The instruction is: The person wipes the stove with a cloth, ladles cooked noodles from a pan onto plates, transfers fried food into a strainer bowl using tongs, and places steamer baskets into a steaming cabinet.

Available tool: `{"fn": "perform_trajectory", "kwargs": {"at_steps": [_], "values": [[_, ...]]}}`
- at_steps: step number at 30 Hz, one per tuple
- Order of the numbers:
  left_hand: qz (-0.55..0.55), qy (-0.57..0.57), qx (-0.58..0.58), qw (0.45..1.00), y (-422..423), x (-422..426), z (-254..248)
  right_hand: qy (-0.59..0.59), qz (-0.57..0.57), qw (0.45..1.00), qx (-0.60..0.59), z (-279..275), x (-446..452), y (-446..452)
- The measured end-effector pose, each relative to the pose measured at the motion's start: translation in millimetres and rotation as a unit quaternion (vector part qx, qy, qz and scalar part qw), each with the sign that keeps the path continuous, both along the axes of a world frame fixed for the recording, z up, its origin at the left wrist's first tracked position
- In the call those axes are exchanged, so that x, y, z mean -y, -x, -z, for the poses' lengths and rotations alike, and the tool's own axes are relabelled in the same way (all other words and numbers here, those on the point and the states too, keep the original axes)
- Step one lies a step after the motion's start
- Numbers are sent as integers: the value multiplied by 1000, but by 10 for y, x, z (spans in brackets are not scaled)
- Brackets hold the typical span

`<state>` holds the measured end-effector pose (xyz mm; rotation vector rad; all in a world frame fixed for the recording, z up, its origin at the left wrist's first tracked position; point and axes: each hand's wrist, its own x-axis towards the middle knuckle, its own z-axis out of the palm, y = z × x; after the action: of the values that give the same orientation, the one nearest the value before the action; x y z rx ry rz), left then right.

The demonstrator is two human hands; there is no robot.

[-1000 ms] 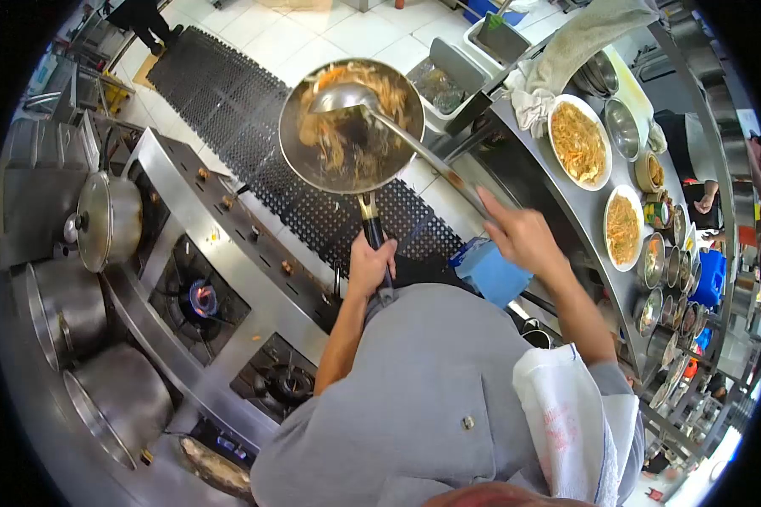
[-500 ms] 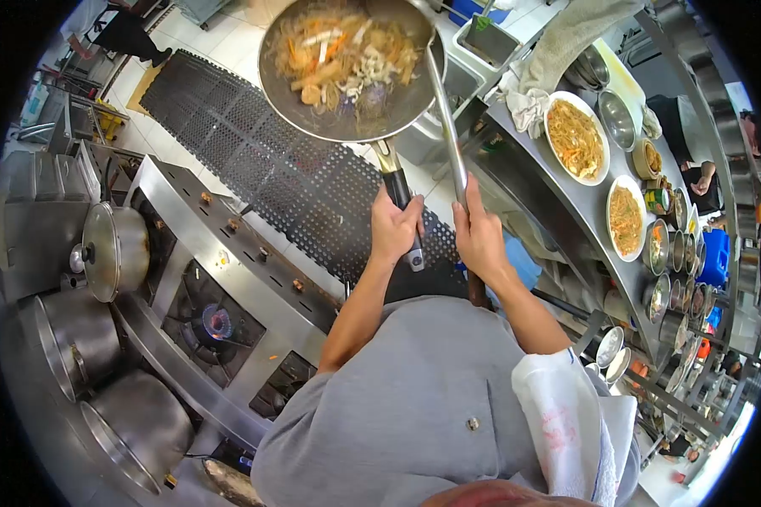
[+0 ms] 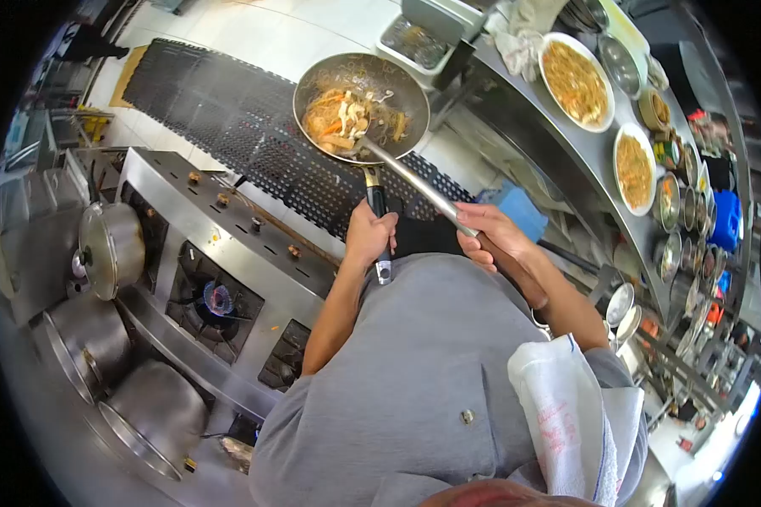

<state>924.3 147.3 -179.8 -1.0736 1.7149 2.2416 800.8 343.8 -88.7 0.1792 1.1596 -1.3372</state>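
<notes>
A round, dark metal frying pan is held up in front of the person's body, over the black perforated floor mat. The left hand has its fingers closed around the pan's black handle with a silver end. The right hand's fingers grip a long-shafted metal ladle, its head among the pale noodles with orange strips in the pan. At left, a blue flame burns on the steel stove.
</notes>
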Motion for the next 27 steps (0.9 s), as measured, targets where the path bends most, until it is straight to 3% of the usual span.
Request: {"fn": "perform_trajectory", "kwargs": {"at_steps": [5, 9, 13, 21, 27], "values": [[48, 16, 37, 998, -42, -153, -251, 17, 25, 998, 59, -306, -571, -94], [152, 71, -3, 986, 44, -320, -663, 108, 125, 973, 163, -439, -1127, -140], [202, 40, -9, 978, 223, -587, -1127, 165, 217, 948, 165, -882, -1560, -303], [294, 16, -95, 951, 995, -1414, -1611, 198, 422, 884, 18, -1622, -2643, -485], [337, 14, -117, 934, 1406, -1886, -1545, 100, 511, 834, -184, -1774, -3292, -393]]}}
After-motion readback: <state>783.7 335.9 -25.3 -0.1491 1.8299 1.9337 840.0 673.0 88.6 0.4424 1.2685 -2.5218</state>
